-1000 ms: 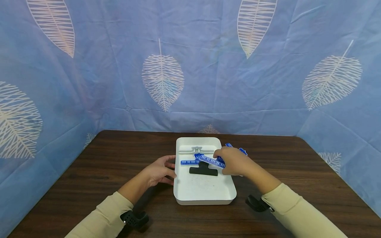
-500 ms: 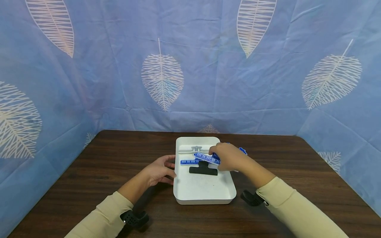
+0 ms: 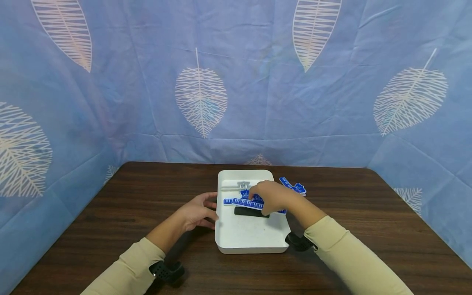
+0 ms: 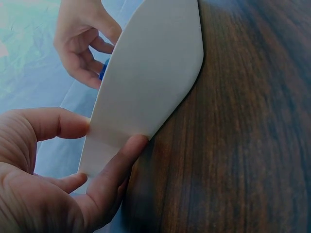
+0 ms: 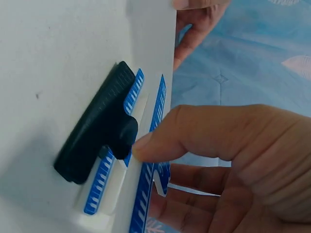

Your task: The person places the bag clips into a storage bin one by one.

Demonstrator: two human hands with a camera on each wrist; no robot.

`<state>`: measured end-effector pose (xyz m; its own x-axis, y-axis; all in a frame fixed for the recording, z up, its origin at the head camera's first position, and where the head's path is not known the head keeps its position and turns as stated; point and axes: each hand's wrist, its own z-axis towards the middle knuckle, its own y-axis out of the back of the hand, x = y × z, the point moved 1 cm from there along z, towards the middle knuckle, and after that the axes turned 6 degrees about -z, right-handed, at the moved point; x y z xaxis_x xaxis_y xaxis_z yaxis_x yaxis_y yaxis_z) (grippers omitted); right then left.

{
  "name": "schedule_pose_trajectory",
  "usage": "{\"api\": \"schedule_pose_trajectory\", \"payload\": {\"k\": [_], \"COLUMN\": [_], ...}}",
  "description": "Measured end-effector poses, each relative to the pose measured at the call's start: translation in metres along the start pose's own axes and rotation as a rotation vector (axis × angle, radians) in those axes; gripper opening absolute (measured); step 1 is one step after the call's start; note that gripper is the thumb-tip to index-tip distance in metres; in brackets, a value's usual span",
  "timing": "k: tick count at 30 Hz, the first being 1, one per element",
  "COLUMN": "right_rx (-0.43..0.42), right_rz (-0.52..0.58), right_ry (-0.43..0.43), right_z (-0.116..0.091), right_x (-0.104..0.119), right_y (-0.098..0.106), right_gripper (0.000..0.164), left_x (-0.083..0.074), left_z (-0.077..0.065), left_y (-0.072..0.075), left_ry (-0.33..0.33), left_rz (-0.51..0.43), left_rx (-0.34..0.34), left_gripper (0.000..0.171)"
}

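Note:
In the head view my left hand (image 3: 198,212) rests its fingertips against the left outer wall of a white tray (image 3: 254,239). The left wrist view shows thumb and fingers touching that wall. My right hand (image 3: 271,196), over the tray, pinches a blue clip (image 3: 241,203) printed with piano keys; it has a shaped blue handle. Beneath it lie a black clip (image 5: 95,128) and another blue piano-key clip (image 5: 98,187), both inside the tray. My right thumb is right by the black clip's handle in the right wrist view.
A pale clip (image 3: 230,189) lies toward the tray's far end. On the dark wooden table (image 3: 147,188), just right of the tray, lies a further blue clip (image 3: 298,188). A blue leaf-print cloth (image 3: 250,102) hangs behind the table.
My right hand has moved left and lower over the tray with the blue clip, now turned closer to level. The clip on the table has come into fuller view. My left hand has stayed still.

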<state>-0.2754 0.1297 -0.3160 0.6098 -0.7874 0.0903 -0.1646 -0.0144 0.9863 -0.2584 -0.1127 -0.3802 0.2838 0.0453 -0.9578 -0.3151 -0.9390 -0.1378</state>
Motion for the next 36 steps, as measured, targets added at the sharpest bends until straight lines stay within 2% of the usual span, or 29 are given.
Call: {"api": "schedule_pose_trajectory", "payload": {"k": [5, 9, 15, 22, 36], "right_rx": [0.024, 0.042, 0.03, 0.035, -0.058], "right_rz": [0.022, -0.01, -0.07, -0.054, 0.004], "right_ry": [0.016, 0.009, 0.03, 0.007, 0.071], "right_z": [0.005, 0.009, 0.013, 0.01, -0.001], "right_x": [0.006, 0.01, 0.014, 0.016, 0.01], "right_y": [-0.006, -0.009, -0.011, -0.011, 0.0], "right_gripper": [0.048, 0.048, 0.044, 0.044, 0.04], "left_x": [0.0, 0.0, 0.0, 0.001, 0.002], "left_z": [0.001, 0.0, -0.001, -0.001, 0.002], "left_y": [0.0, 0.0, 0.0, -0.001, -0.002], "left_ry": [0.001, 0.0, -0.003, 0.003, 0.008], "left_rz": [0.002, 0.004, 0.006, -0.001, 0.002], "left_rx": [-0.006, -0.01, -0.006, -0.005, -0.027], "left_gripper": [0.086, 0.086, 0.085, 0.085, 0.086]}}
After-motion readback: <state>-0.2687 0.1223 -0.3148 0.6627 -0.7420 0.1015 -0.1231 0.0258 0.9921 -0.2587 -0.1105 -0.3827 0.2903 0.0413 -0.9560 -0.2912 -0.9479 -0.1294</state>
